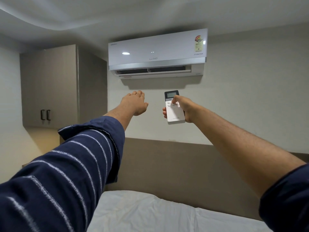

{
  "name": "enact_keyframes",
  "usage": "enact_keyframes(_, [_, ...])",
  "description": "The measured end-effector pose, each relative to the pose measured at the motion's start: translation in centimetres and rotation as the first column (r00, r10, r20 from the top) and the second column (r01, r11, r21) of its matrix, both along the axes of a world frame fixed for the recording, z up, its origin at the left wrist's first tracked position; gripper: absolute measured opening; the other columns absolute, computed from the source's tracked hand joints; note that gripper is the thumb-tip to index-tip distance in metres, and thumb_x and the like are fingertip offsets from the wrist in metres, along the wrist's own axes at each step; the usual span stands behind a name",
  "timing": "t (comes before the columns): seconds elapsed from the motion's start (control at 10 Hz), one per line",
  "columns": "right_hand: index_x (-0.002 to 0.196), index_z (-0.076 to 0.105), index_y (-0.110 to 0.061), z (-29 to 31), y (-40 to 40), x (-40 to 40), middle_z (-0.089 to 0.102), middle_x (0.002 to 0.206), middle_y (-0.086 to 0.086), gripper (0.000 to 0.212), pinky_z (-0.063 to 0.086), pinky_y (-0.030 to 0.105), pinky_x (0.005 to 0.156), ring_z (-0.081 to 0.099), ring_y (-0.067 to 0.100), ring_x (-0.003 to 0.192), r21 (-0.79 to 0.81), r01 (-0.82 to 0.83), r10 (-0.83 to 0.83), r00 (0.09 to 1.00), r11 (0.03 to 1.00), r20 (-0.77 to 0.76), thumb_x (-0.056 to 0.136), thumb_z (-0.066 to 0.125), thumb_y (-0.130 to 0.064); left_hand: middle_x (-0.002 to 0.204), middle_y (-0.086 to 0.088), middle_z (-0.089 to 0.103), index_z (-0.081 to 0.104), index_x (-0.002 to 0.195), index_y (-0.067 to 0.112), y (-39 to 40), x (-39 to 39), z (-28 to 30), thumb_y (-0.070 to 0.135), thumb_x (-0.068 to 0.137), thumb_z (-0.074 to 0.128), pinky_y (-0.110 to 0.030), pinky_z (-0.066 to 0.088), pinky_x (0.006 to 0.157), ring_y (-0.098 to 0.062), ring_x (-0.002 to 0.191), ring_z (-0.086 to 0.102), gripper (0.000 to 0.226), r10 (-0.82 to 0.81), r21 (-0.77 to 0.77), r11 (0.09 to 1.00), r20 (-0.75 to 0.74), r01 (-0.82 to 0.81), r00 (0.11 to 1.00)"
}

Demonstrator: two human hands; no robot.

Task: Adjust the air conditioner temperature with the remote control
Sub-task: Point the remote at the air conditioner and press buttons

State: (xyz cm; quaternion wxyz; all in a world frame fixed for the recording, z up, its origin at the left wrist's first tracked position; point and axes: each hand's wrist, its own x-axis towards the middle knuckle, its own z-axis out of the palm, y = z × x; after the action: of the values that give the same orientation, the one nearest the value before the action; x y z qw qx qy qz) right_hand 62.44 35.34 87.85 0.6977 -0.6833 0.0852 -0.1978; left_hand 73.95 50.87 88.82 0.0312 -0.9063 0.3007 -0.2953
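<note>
The right hand (184,108) grips a white rectangular plastic remote control (175,108), thumb on its buttons, at six o'clock below the white wall-mounted air conditioner (157,52). The left hand (135,103), at nine o'clock from the remote, is spread open and empty.

Soft, even indoor light with wide-angle bending at the edges.

The room is lit moderately, without hard contrast; the light seems to come from the ceiling, because a round lamp reflection (125,53) shines on the glossy front of the air conditioner (157,52). Under this unit a broad soft shadow (160,84) falls on the wall. The ceiling line at top left curves strongly from lens distortion. The striped sleeve (55,178) near the camera looks slightly blurred and stretched, and also the white bedsheet (150,213) is soft. The centre is sharper; small print on the remote control (175,108) stays hardly readable.
</note>
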Motion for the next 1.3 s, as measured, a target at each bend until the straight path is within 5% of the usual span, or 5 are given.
enact_keyframes(0.9, [0.097, 0.053, 0.001, 0.84, 0.75, -0.18, 0.072, 0.075, 0.019, 0.020, 0.060, 0.035, 0.062, 0.071, 0.030, 0.064, 0.016, -0.022, 0.021, 0.999, 1.000, 0.032, 0.087, 0.039, -0.010, 0.165, -0.010, 0.005, 0.006, 0.156, 0.006, 0.25, 0.25, 0.36, 0.038, 0.102, 0.020, -0.039, 0.012, 0.123, -0.025, 0.152, 0.009, 0.064, 0.017, 0.002, 1.000, 0.022, -0.017, 1.000])
enact_keyframes(1.3, [0.116, 0.048, 0.002, 0.74, 0.87, -0.12, 0.067, 0.087, 0.021, 0.032, 0.057, 0.037, 0.067, 0.067, 0.032, 0.073, 0.012, -0.028, 0.028, 0.999, 1.000, 0.019, 0.088, 0.037, -0.009, 0.165, -0.010, 0.005, 0.006, 0.156, 0.006, 0.31, 0.22, 0.41, 0.038, 0.102, 0.020, -0.039, 0.012, 0.122, -0.025, 0.152, 0.010, 0.065, 0.017, -0.010, 1.000, 0.030, -0.017, 0.999])
